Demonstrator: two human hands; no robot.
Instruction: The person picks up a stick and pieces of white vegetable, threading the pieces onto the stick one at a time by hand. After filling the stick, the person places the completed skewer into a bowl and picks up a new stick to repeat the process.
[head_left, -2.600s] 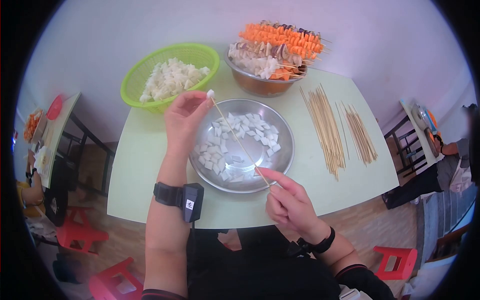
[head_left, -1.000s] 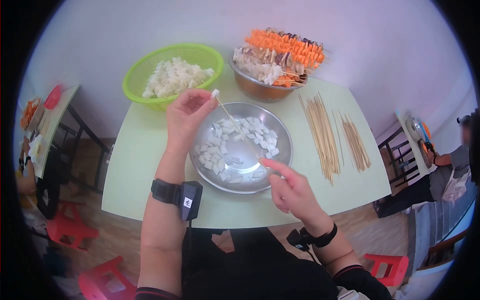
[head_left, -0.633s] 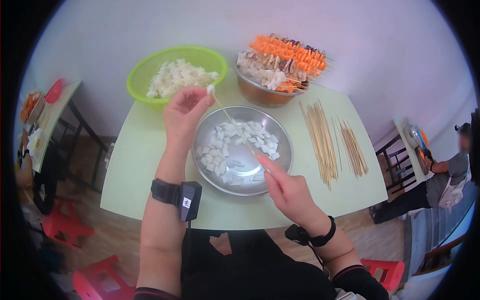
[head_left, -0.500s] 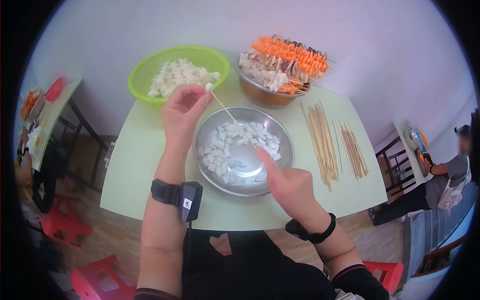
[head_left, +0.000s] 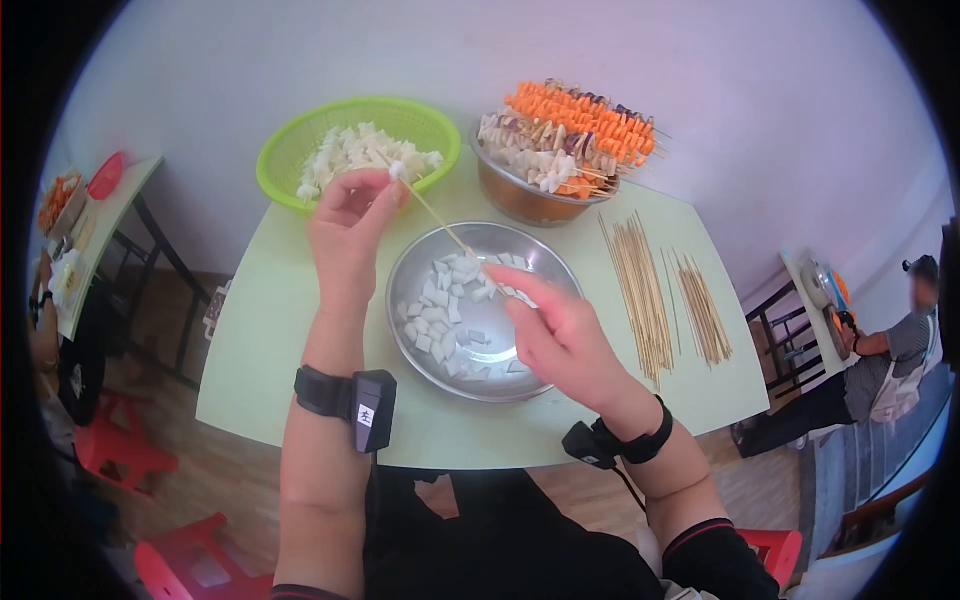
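Note:
My left hand (head_left: pixel 345 235) pinches a small white food piece (head_left: pixel 398 171) at the far end of a thin bamboo skewer (head_left: pixel 438 218). The skewer's tip seems to poke out past the piece. Lower down, my right hand (head_left: pixel 562 340) grips the same skewer, its fingers closed over the steel basin (head_left: pixel 393 345). White diamond-shaped cut pieces (head_left: pixel 432 318) lie scattered in that basin, some hidden by my right hand. Behind my left hand stands a green plastic basket (head_left: pixel 275 160) holding a heap of white pieces (head_left: pixel 355 150).
A metal bowl (head_left: pixel 530 208) at the back right is piled with loaded skewers (head_left: pixel 585 125). Two bundles of bare skewers, one longer (head_left: pixel 642 295) and one shorter (head_left: pixel 703 310), lie on the right. Red stools (head_left: pixel 200 560) and side tables surround me; a person (head_left: pixel 885 350) sits far right.
My left hand has moved slightly left with the white piece. My right hand has shifted up and left along the skewer. The skewer's tip now shows beyond the piece.

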